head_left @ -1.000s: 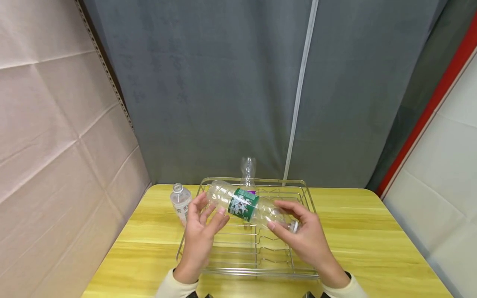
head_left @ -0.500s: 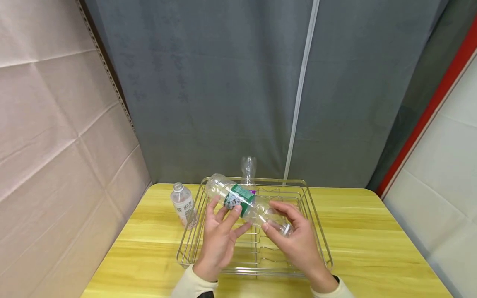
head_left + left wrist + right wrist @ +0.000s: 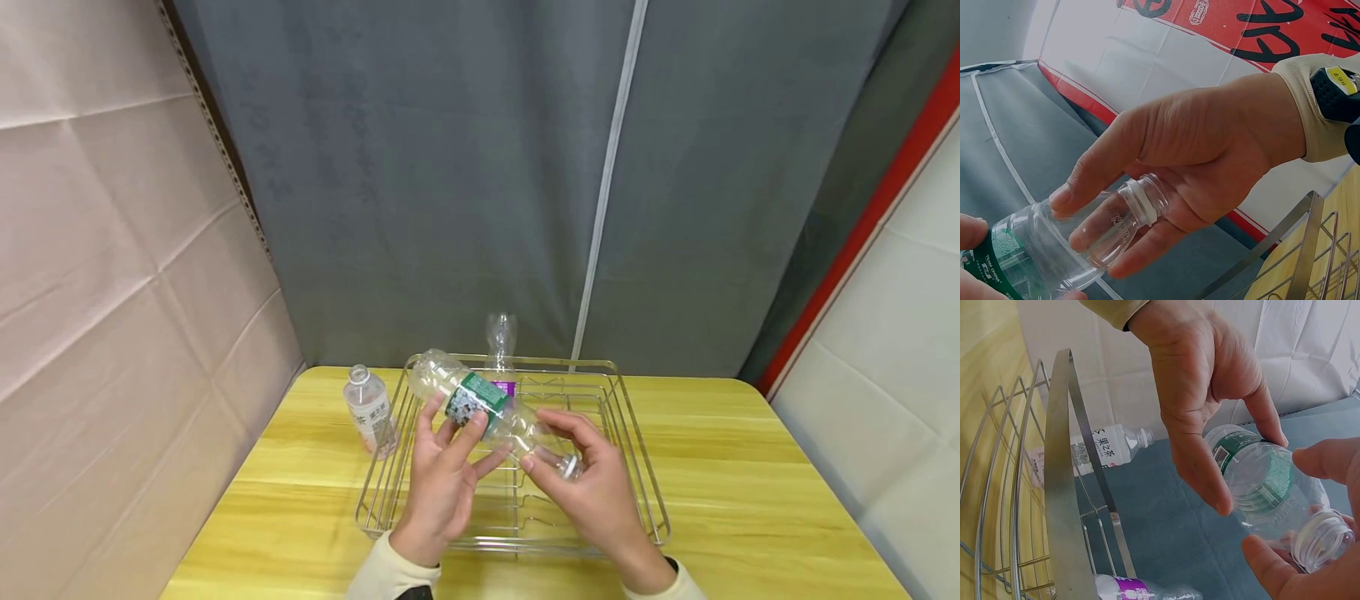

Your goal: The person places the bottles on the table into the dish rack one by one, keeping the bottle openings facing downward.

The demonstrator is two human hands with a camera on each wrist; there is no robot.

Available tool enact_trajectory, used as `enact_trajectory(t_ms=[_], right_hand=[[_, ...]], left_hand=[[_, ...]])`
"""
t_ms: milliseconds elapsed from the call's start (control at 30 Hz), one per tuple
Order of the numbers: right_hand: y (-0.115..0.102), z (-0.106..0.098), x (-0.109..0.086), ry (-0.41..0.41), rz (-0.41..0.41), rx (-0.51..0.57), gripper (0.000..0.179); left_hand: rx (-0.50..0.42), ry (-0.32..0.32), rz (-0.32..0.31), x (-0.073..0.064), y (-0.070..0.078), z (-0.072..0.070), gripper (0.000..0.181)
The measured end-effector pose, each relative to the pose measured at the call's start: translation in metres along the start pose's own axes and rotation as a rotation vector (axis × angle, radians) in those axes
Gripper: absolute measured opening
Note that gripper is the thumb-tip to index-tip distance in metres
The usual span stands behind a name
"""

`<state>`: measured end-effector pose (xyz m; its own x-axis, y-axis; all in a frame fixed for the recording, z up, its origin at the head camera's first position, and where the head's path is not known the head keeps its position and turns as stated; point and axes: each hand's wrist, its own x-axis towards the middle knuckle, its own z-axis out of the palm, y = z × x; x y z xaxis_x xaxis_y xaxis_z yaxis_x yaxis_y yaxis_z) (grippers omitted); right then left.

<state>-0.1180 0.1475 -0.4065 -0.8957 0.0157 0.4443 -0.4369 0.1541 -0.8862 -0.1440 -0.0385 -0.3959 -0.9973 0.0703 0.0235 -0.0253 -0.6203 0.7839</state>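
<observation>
A clear plastic bottle (image 3: 480, 398) with a green label is held tilted above a wire rack, its uncapped neck low on the right. My left hand (image 3: 437, 500) holds it around the label, thumb on the near side. Around the neck end, my right hand (image 3: 588, 492) grips with thumb and fingers. A white ring (image 3: 1310, 540) circles the bottle's neck in the right wrist view. In the left wrist view, the right hand (image 3: 1191, 144) reaches round the shoulder from behind, and the left hand's fingers (image 3: 971, 231) show at the lower left.
The metal rack (image 3: 517, 546) sits on the yellow wooden table (image 3: 750, 500). A second clear bottle with a purple label (image 3: 501, 337) stands at its far side. Left of the rack stands an uncapped bottle (image 3: 370, 408) with a white label. A grey curtain (image 3: 450, 167) hangs behind.
Both hands and the bottle have shifted slightly, the bottle's neck down and to the left. My left hand has moved right along the bottle, onto its label.
</observation>
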Motion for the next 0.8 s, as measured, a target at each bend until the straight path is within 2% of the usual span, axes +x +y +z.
enact_trajectory(t_ms=[300,533,800], right_hand=[[-0.002,0.000,0.000,-0.027,0.020,0.038,0.056],[-0.005,-0.007,-0.002,-0.018,0.006,0.037,0.055],[-0.006,-0.025,-0.011,-0.001,0.048,-0.025,0.055]], left_hand=[[0.035,-0.004,0.030,0.001,0.005,-0.001,0.085],[0.123,0.005,0.067,0.004,0.016,-0.006,0.089],[0.209,-0.016,0.079,0.018,0.033,-0.016,0.084]])
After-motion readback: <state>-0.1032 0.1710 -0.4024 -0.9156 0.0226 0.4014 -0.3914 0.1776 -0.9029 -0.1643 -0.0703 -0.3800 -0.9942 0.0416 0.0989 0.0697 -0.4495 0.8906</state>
